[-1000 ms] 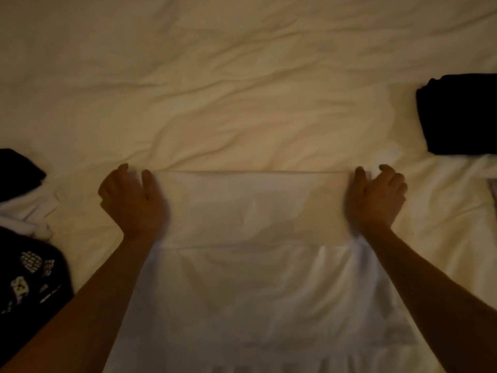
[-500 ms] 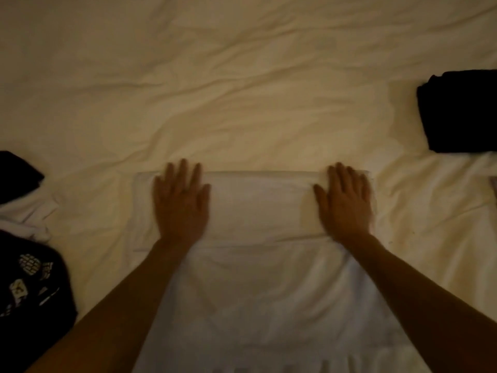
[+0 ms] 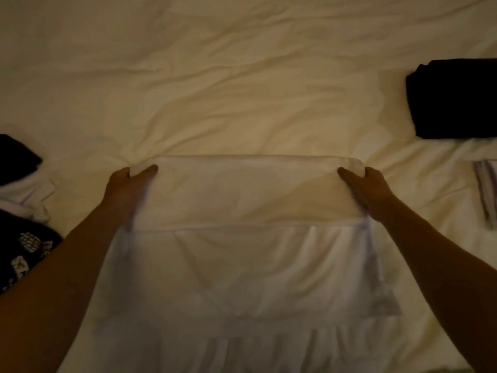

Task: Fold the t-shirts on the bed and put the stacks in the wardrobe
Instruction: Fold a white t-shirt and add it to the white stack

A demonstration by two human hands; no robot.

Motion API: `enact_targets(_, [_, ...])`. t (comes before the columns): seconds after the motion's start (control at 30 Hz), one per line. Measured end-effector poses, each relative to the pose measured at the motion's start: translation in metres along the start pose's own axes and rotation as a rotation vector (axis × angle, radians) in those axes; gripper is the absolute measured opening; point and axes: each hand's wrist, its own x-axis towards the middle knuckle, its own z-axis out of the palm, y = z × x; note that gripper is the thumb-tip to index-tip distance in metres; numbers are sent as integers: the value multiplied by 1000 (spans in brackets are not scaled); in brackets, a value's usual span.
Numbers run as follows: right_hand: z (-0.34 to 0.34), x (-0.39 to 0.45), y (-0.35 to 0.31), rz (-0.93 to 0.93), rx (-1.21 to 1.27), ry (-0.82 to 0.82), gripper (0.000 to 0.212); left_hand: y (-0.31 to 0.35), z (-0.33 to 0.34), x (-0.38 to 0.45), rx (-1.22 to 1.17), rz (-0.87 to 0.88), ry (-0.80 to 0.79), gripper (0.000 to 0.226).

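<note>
With the left hand [image 3: 129, 185] and right hand [image 3: 369, 188] pinching the far corners of the white t-shirt [image 3: 250, 200] — one at each end — lift both evenly and draw the fold toward its near hem, keeping edges square.

T-shirt [image 3: 247, 238] lies mid-bed [image 3: 242, 76] – folded stack [image 3: 454, 98] far right (unfolded heap [image 3: 24, 211] left)

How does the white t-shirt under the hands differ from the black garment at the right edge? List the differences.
The white t-shirt is only partly folded, its far edge turned over; the black garment is already a compact folded bundle. The white one is gripped at both far corners by the left hand and right hand; the black one lies untouched. Both rest on the bed.
</note>
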Motion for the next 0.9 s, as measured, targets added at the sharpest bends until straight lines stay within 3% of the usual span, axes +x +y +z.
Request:
enact_targets(0.17, [-11, 0, -4, -78, 90, -26, 22, 3, -11, -1, -152, 75, -43, 24])
enact_targets(0.23, [-15, -3, -3, -96, 123, -25, 16, 2, -13, -9, -165, 107, -71, 19])
enact_targets(0.43, [-26, -8, -1, -126, 170, -45, 6, 8, -25, -30, -138, 162, -112, 33])
enact_targets(0.57, [-34, -20, -5, -148, 197, -75, 13, 3, -39, -45, -143, 182, -97, 14])
enact_targets(0.8, [-67, -82, 11, -218, 229, -98, 22, -27, -63, -85, -124, 312, -82, 32])
enact_targets(0.9, [-77, -123, 33, -251, 196, -101, 18, -57, -75, -119, -88, 360, -85, 29])
